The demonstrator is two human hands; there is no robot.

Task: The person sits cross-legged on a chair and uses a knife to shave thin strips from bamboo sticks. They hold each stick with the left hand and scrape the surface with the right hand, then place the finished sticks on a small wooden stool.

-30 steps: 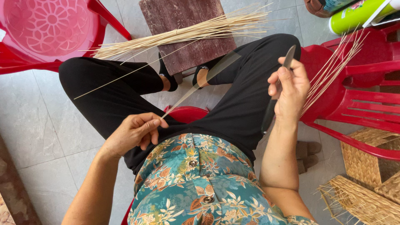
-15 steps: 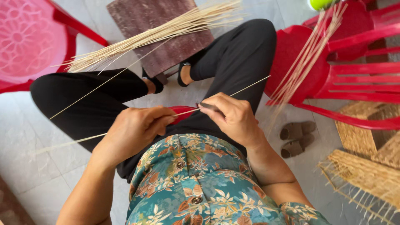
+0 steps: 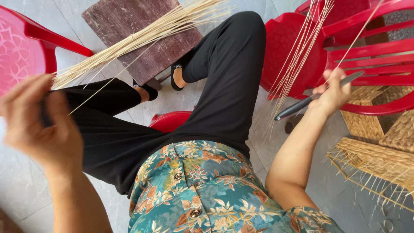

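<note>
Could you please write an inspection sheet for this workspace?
Surface: grey tiled floor.
Job's things: dark knife; thin pale strip.
Clutter: bundle of pale strips on a dark board; more strips on a red chair; woven baskets.
Grippers: right hand holds the knife; left hand is raised and blurred, grip unclear.
Cables: nothing seen.
Surroundings: second red chair on the other side.

Head camera looks steeply down, close over lap (image 3: 181, 129)
</note>
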